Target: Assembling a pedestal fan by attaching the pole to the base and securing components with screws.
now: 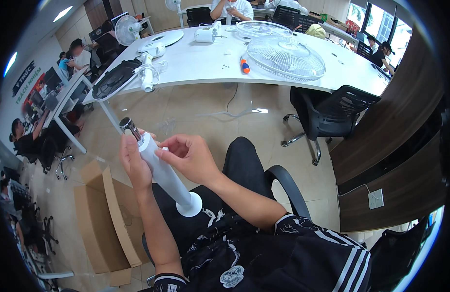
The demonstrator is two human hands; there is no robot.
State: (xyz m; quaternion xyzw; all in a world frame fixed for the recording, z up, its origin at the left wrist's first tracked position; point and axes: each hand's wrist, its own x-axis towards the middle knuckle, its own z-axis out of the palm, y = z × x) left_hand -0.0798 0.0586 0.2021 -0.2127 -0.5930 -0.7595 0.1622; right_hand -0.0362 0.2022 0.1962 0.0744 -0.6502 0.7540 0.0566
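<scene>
A white fan stand pole [167,179] slants across my lap, its flared round foot [190,205] against my thigh. From its upper end sticks a shiny chrome tube [130,127]. My left hand [135,164] is closed around the upper part of the pole, the thumb lying by the chrome tube. On the pole's right side, just below the top, my right hand [192,158] pinches a small white knob [165,149] between thumb and fingers. The fingers partly cover the knob, so how far it sits in the pole cannot be made out.
Ahead, a white table [200,65] carries wire fan grilles [286,56], a screwdriver [244,66], a white fan motor [208,34] and other fan parts. An open cardboard box [96,224] stands on the floor at left. Right of me is an office chair [327,114]. Several people sit farther off.
</scene>
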